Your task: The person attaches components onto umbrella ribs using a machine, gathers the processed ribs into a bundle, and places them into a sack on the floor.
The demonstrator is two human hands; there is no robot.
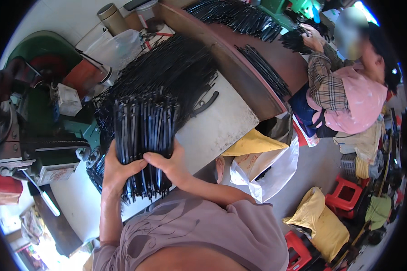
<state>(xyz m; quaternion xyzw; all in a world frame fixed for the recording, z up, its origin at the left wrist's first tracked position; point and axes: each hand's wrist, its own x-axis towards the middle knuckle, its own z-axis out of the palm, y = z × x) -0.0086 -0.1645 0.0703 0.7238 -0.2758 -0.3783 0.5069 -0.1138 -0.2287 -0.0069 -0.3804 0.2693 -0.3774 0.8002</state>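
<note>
Both hands grip a thick bundle of thin black rods (144, 131), standing roughly on end above the pale worktable. My left hand (118, 170) wraps its left side and my right hand (172, 166) its right side, the two thumbs almost meeting across the front. Fingers behind the bundle are hidden. The rods look like flat, narrow strips with small fittings at their ends; their exact kind cannot be told. Just beyond lies a large heap of similar black rods (163, 63), partly covered by the bundle. A curved black handle-like piece (206, 104) rests to its right.
A green-and-grey machine (36, 153) with a lever stands close on the left. A low brown partition (239, 72) borders the table's right side. Beyond it, a person in a pink apron (355, 99) handles black rods. Sacks (323, 221) and red stools (346, 196) stand right.
</note>
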